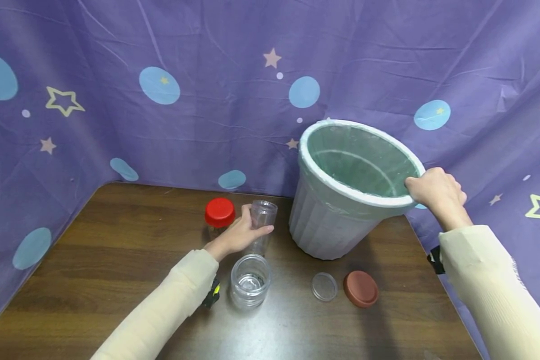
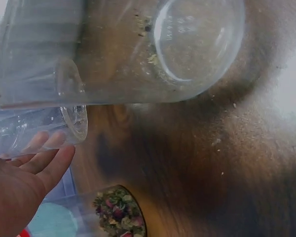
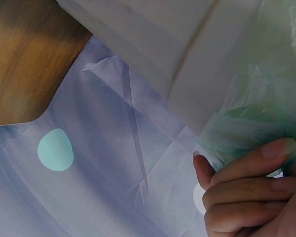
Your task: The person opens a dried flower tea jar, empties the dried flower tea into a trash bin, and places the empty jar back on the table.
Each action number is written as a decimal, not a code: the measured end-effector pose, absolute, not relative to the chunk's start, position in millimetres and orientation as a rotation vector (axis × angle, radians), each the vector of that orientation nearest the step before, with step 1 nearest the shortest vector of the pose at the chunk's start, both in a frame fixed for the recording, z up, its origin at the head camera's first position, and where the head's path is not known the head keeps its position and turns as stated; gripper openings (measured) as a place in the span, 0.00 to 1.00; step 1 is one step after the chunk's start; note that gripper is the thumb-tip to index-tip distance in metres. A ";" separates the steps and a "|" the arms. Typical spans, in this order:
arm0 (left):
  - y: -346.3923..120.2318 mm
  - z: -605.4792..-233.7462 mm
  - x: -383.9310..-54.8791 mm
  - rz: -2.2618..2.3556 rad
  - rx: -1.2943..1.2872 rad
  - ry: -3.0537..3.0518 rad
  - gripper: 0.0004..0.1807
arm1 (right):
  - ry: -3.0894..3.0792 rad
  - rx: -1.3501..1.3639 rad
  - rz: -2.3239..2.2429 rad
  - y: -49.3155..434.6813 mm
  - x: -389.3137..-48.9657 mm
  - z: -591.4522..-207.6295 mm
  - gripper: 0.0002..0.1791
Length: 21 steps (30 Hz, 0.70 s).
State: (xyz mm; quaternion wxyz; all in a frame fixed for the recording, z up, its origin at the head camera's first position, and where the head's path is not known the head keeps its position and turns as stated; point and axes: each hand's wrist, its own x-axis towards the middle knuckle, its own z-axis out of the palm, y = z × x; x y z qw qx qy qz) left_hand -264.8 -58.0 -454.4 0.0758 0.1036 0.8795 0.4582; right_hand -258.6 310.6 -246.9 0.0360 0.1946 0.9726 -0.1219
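Note:
My left hand point(image 1: 239, 231) holds a tall clear jar point(image 1: 264, 215) between thumb and fingers; in the left wrist view the fingers lie along the side of the same clear jar point(image 2: 29, 126). Just left of that hand stands a jar with a red lid point(image 1: 220, 212), dried flowers point(image 2: 119, 212) showing inside it. A wide open clear jar point(image 1: 250, 282) sits nearer, with a few crumbs inside. My right hand point(image 1: 436, 189) grips the right rim of a grey trash bin point(image 1: 328, 225), its fingers point(image 3: 246, 192) curled by the green liner point(image 3: 251, 113). The bin leans to the right.
A clear round lid point(image 1: 324, 287) and a reddish-brown lid point(image 1: 361, 289) lie on the wooden table point(image 1: 94, 280) in front of the bin. Behind the table hangs a purple curtain point(image 1: 234, 110) with stars and blue ovals.

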 end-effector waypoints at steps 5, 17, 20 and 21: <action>-56.0 -456.9 -263.7 1.384 0.328 2.612 0.46 | 2.990 0.594 -0.379 311.1 -258.0 -246.5 0.25; -58.8 -465.0 -263.5 1.391 0.321 2.580 0.46 | 2.988 0.594 -0.368 311.2 -258.0 -246.5 0.25; -60.2 -469.0 -262.7 1.386 0.337 2.583 0.47 | 2.984 0.596 -0.361 310.5 -258.5 -246.5 0.25; -60.9 -470.4 -262.5 1.388 0.342 2.589 0.48 | 2.985 0.596 -0.359 310.2 -258.6 -246.6 0.25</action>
